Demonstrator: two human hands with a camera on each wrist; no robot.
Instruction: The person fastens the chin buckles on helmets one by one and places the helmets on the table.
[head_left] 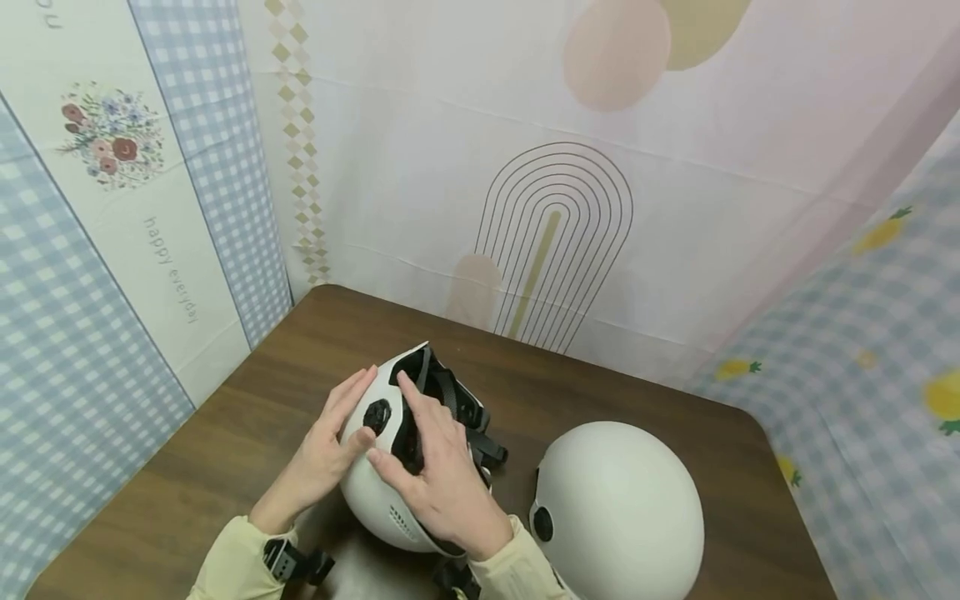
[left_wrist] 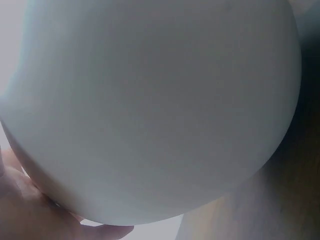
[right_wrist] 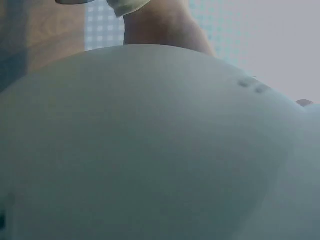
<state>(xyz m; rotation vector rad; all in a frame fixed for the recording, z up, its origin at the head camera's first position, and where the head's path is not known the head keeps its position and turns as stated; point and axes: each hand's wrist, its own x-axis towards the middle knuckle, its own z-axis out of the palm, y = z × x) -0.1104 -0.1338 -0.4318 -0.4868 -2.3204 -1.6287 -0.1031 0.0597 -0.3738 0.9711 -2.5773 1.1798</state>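
A white helmet (head_left: 375,500) lies tipped on the table, its dark lining and straps (head_left: 444,392) facing right and a round black vent (head_left: 377,417) on the shell. My left hand (head_left: 326,454) rests on its left side with fairly straight fingers, the thumb beside the vent. Across the opening's edge lies my right hand (head_left: 442,475), index finger extended along the rim and thumb spread over the shell. The smooth shell (left_wrist: 160,110) fills most of the left wrist view, with fingers at its lower left. In the right wrist view, the pale shell (right_wrist: 150,140) hides the right fingers.
A second white helmet (head_left: 622,500) stands dome-up to the right, with a round black vent on its side. Below the hands shows a pale surface (head_left: 367,575). The brown wooden table (head_left: 247,442) ends at patterned cloth hangings (head_left: 420,183) behind and on both sides.
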